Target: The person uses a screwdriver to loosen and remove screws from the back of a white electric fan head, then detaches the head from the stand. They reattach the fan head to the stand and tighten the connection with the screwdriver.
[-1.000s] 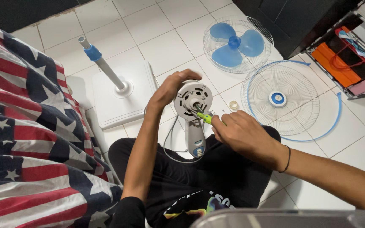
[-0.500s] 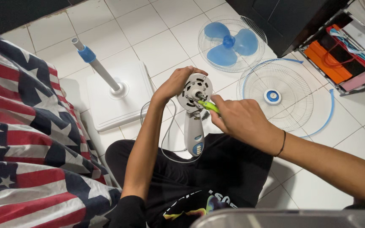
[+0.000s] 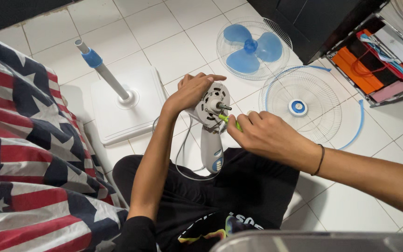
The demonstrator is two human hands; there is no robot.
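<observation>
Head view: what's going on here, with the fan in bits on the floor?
A person seated on the white tiled floor grips a white fan motor housing with the left hand. The right hand presses a green-handled screwdriver against its face, beside the bare shaft. The blue three-blade propeller in a wire grille, a second round wire grille and the white stand base lie apart on the tiles.

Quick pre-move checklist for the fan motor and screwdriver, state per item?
1. Left hand grips the fan motor housing: ok.
2. Right hand holds the green screwdriver: ok.
3. Screwdriver tip seated in a screw: cannot tell, too small.
4. Motor shaft bare, blue blade off and lying in a grille on the floor: ok.
5. Power cord clear of the tool: ok.
</observation>
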